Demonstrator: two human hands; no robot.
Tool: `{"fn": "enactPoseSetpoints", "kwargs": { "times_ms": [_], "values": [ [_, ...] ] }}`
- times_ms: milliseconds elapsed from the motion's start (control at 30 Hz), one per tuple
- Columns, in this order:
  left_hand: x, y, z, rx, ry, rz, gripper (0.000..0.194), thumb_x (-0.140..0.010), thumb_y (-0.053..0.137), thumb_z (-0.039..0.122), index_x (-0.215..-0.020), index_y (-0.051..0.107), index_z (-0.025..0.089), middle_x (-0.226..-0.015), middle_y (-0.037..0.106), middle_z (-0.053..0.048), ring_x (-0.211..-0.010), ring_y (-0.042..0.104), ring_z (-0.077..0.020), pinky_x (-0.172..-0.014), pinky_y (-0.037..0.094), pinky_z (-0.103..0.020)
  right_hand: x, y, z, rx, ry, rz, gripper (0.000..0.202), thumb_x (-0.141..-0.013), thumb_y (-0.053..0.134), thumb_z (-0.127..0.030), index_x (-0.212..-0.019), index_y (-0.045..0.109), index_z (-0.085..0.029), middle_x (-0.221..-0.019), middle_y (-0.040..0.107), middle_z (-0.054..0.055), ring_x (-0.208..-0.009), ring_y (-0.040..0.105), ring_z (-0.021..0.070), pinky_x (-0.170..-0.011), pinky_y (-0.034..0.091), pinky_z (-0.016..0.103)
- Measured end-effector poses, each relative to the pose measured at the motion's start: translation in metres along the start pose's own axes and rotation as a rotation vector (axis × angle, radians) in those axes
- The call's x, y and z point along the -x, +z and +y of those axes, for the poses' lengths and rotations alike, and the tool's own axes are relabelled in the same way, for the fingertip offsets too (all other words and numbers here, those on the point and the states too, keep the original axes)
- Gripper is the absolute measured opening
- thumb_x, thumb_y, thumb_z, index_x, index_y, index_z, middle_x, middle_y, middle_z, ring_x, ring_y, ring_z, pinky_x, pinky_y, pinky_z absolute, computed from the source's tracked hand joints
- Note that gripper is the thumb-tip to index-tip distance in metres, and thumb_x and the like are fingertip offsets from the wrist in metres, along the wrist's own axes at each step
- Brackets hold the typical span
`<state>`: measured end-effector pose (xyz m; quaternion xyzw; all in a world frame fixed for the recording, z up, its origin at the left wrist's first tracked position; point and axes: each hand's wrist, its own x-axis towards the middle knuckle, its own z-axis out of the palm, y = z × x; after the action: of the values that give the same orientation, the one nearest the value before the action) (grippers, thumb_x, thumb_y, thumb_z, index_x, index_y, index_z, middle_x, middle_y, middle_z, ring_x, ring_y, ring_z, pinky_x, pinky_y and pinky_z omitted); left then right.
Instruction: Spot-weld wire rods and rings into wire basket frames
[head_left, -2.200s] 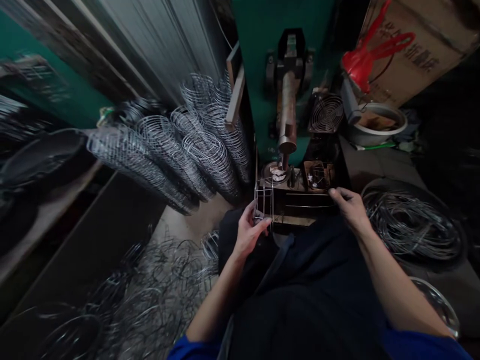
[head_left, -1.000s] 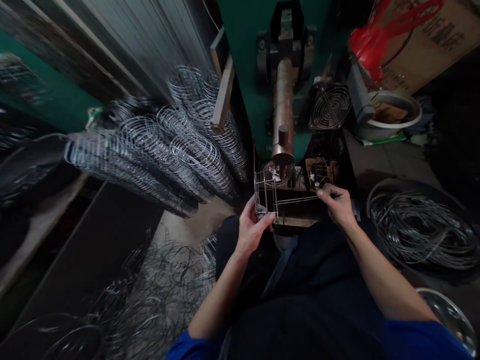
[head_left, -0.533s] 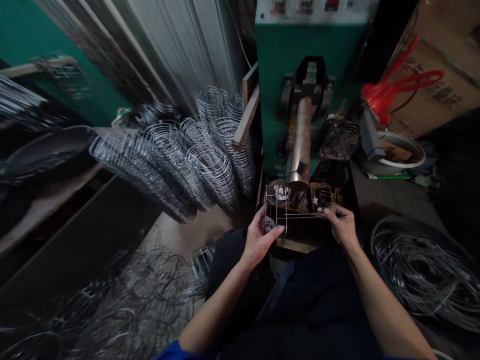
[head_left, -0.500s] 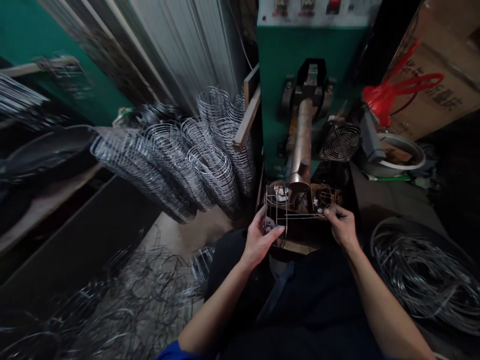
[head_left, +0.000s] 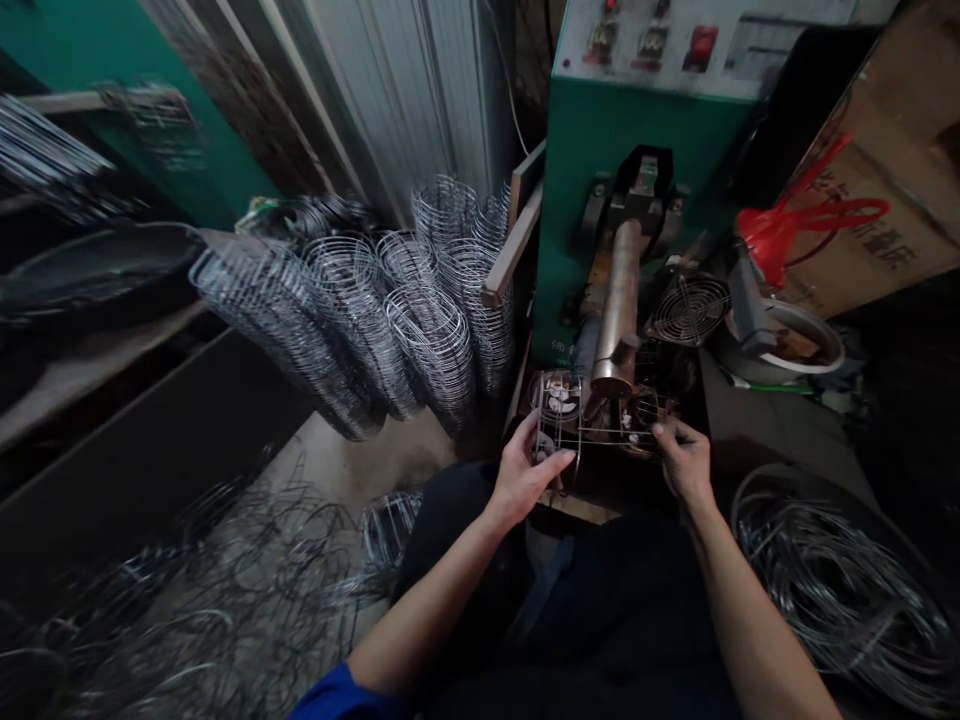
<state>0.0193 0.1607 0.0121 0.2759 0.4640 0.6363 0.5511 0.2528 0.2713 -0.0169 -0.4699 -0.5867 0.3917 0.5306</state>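
Note:
My left hand (head_left: 527,468) is closed on a small round wire frame (head_left: 579,430), its thumb and fingers at the near side. My right hand (head_left: 682,458) pinches the end of a thin wire rod (head_left: 619,432), which runs left to the frame. Both hands are just below the metal cylinder arm (head_left: 619,300) of a green machine (head_left: 577,140). Behind the frame, white bits lie in a dark tray (head_left: 581,508). Whether the rod touches the frame is too small to tell.
Tall stacks of wire rings (head_left: 431,350) stand left of the machine, beside a wooden bar (head_left: 514,245). Loose wires (head_left: 247,590) cover the floor at left. A wire coil (head_left: 840,580), a round fan grille (head_left: 688,308), a bowl (head_left: 832,345) and a red bag (head_left: 772,235) are at right.
The view has shifted, showing more of the machine's control panel. Both hands keep their grips, and the wire frame and rod remain below the cylinder arm.

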Motion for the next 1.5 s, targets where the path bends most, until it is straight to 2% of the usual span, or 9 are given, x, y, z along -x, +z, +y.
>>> {"fn": "enactPoseSetpoints", "kwargs": {
  "times_ms": [333,800,1067,1300,1500],
  "values": [
    [-0.012,0.001,-0.004,0.000,0.024,-0.041,0.086,-0.068,0.086,0.034,-0.142,0.046,0.020,-0.074,0.051,0.008,-0.047,0.048,-0.0047,-0.043,0.052,-0.021,-0.005,-0.001,-0.003,0.010,-0.017,-0.009,0.057,-0.076,0.076,-0.054,-0.052,0.037,-0.020,-0.054,0.033,-0.005,-0.054,0.029,0.0107,-0.054,0.027,0.027],
    [-0.020,0.002,-0.006,-0.013,0.025,-0.033,0.087,-0.067,0.087,0.033,-0.142,0.045,0.018,-0.080,0.061,0.004,-0.044,0.051,-0.0049,-0.043,0.049,-0.021,-0.009,-0.003,0.000,-0.030,0.002,-0.005,0.054,-0.076,0.078,-0.048,-0.051,0.039,-0.020,-0.054,0.033,-0.006,-0.053,0.030,0.0102,-0.055,0.027,0.027],
    [-0.022,0.000,-0.010,-0.029,0.029,-0.054,0.089,-0.070,0.086,0.035,-0.145,0.042,0.018,-0.073,0.056,0.007,-0.043,0.051,-0.0056,-0.043,0.048,-0.021,-0.011,-0.006,0.007,-0.055,0.007,-0.012,0.054,-0.077,0.079,-0.044,-0.053,0.038,-0.019,-0.056,0.031,-0.006,-0.056,0.027,0.0089,-0.055,0.023,0.025],
    [-0.022,0.000,-0.010,-0.024,0.029,-0.043,0.089,-0.069,0.087,0.035,-0.145,0.043,0.018,-0.073,0.056,0.007,-0.043,0.050,-0.0050,-0.042,0.046,-0.020,-0.010,-0.005,0.004,-0.047,0.016,-0.018,0.057,-0.075,0.079,-0.049,-0.052,0.036,-0.019,-0.056,0.029,-0.007,-0.055,0.027,0.0083,-0.054,0.024,0.024],
    [-0.022,0.003,-0.003,-0.016,0.004,-0.024,0.097,-0.066,0.088,0.035,-0.146,0.039,0.014,-0.074,0.054,0.007,-0.042,0.051,-0.0050,-0.042,0.046,-0.021,-0.012,-0.006,0.007,-0.039,0.051,-0.019,0.058,-0.073,0.079,-0.053,-0.053,0.036,-0.019,-0.056,0.031,-0.006,-0.055,0.029,0.0086,-0.054,0.026,0.024]
  ]
}}
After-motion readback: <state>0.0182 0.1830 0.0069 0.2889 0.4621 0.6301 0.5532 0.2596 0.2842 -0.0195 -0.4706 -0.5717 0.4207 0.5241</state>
